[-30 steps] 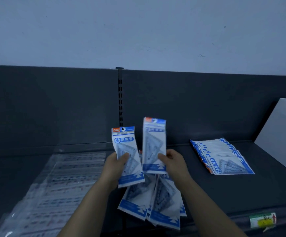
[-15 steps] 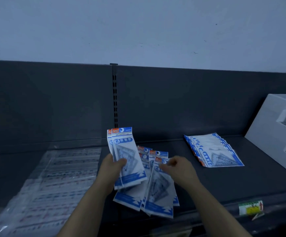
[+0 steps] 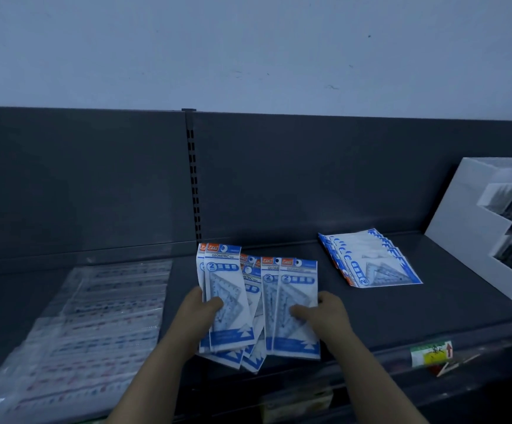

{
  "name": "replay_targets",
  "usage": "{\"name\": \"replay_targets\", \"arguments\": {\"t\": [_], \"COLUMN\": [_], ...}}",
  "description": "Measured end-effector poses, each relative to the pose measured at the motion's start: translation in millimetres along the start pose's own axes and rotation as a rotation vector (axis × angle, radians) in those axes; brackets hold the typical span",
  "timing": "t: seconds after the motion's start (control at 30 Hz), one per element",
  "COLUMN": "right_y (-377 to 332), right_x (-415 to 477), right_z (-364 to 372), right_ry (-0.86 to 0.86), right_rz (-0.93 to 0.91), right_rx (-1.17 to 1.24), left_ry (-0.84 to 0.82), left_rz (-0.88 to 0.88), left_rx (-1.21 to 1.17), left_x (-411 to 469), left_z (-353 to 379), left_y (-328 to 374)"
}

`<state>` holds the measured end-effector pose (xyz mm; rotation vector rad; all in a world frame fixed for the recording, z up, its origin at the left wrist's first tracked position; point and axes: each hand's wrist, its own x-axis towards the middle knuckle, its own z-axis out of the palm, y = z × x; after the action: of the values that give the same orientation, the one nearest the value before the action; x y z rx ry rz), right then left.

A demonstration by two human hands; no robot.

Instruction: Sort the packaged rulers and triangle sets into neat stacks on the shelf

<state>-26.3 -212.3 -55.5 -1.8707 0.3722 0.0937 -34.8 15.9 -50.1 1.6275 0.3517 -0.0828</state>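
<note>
A: Entry, triangle sets first. Your left hand (image 3: 198,310) grips a squared left bundle (image 3: 224,289) of packs at lower centre of the frame. The thumb lies across the front and the header cards point up.

B: Noted. Your right hand (image 3: 322,310) pinches the right bundle (image 3: 294,301) by its right edge, thumb on the front face. The two bundles sit side by side, edges near each other.

A: Under both, loose packs (image 3: 251,356) lie crooked on the shelf (image 3: 401,325), their corners poking out below the bundles. Judgement: you keep all headers the same way up so the two bundles can merge square. The loose ones are not yet gathered.

B: The sorted stack (image 3: 371,264) lies flat, right of centre and well apart from your hands. It is turned sideways and slightly fanned. I judge it the likely destination, and its edges want truing.

A: The packaged rulers (image 3: 95,316) occupy the lower left, a long overlapping spread in clear sleeves. They lie apart from the triangle sets, so the two kinds are not mixed.

B: Surface: dark grey shelf. A price tag (image 3: 430,353) is on the front lip at lower right.

A: A white tiered display box (image 3: 468,234) stands at the right edge. It holds dark items; I cannot tell what.

B: Room: dark back panel (image 3: 80,179), slotted upright (image 3: 192,179) at centre, pale wall (image 3: 248,50) across the top. The light is dim, so print on the packs is only partly legible.
</note>
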Motion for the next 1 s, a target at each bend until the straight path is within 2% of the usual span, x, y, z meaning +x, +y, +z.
{"name": "replay_targets", "arguments": {"t": [0.13,0.2,0.3,0.4,0.47,0.53,0.63,0.7,0.8,0.9,1.0], "right_y": [2.9,-3.9,-24.7,-35.3,-33.7,-28.0,-16.6,-8.4,-1.1,0.3,-3.6], "right_x": [0.8,-2.1,-13.3,-17.0,-16.6,-12.0,-6.4,-8.1,-5.0,2.9,0.4], "right_z": [-8.2,-10.3,-3.5,17.2,30.9,34.6,20.7,15.4,17.5,12.7,8.4], "right_ry": [0.156,0.175,0.015,-0.09,-0.115,-0.051,0.116,0.082,-0.009,0.0,-0.024], "right_rz": [-0.067,-0.101,-0.051,-0.043,-0.054,-0.122,-0.176,-0.141,-0.077,-0.093,-0.122], "right_rx": [0.006,0.054,0.311,0.319,0.237,0.125,-0.413,-0.653,-0.493,-0.287,0.126], "left_ry": [0.023,0.033,0.004,-0.122,-0.157,-0.08,0.05,0.095,0.122,0.123,0.118], "left_rz": [0.015,0.022,0.007,-0.002,0.032,0.058,0.055,0.026,-0.015,-0.023,-0.001], "left_rx": [-0.032,-0.048,-0.053,-0.128,-0.126,-0.073,-0.056,-0.087,-0.118,-0.094,-0.08], "left_x": [-2.4,-5.2,-7.7,-15.7,-19.4,-16.8,-7.7,-2.7,-1.4,-4.0,-6.2], "left_z": [1.8,5.0,13.8,25.6,30.9,28.6,13.1,2.1,-4.9,-5.1,-0.4], "left_y": [0.7,3.5,7.8,10.9,10.0,7.1,4.1,2.4,0.3,0.2,2.6]}}
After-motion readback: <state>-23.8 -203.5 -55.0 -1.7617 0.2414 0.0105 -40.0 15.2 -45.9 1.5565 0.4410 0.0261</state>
